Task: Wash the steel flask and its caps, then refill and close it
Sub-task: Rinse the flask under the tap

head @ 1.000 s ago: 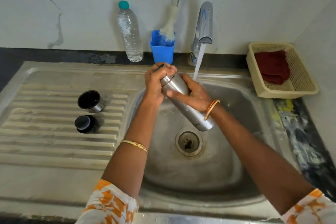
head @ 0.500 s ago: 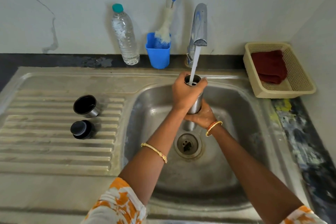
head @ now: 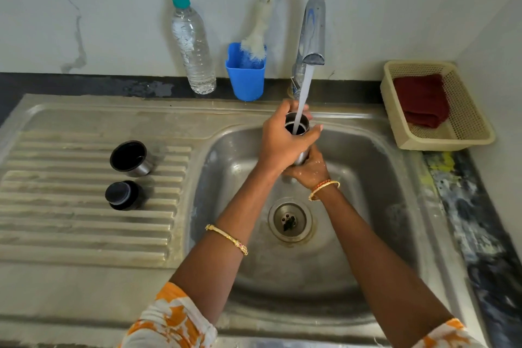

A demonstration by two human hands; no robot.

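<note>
In the head view, the steel flask point(head: 297, 133) stands upright at the centre of the frame, over the sink basin point(head: 367, 206), with its open mouth directly under the tap point(head: 312, 34). A stream of water point(head: 302, 96) runs from the spout straight into the mouth. The left hand point(head: 282, 141) is wrapped around the flask's upper part, fingers curled just below the rim. The right hand point(head: 309, 171) grips the flask lower down, beneath the left hand, and looks wet. Most of the flask's body is hidden by the two hands.

At the left of the frame, on the ribbed drainboard point(head: 70, 220), sit the two caps, well apart from the flask: a steel outer cap point(head: 130, 159) with its dark inside facing up, and just below it a black inner cap point(head: 123, 195).

Along the wall at the top stand a clear plastic water bottle point(head: 192, 45) and a blue holder point(head: 245, 76) with a bottle brush point(head: 258, 34) in it. At the upper right a beige basket point(head: 463, 135) holds a dark red cloth point(head: 422, 100).
</note>
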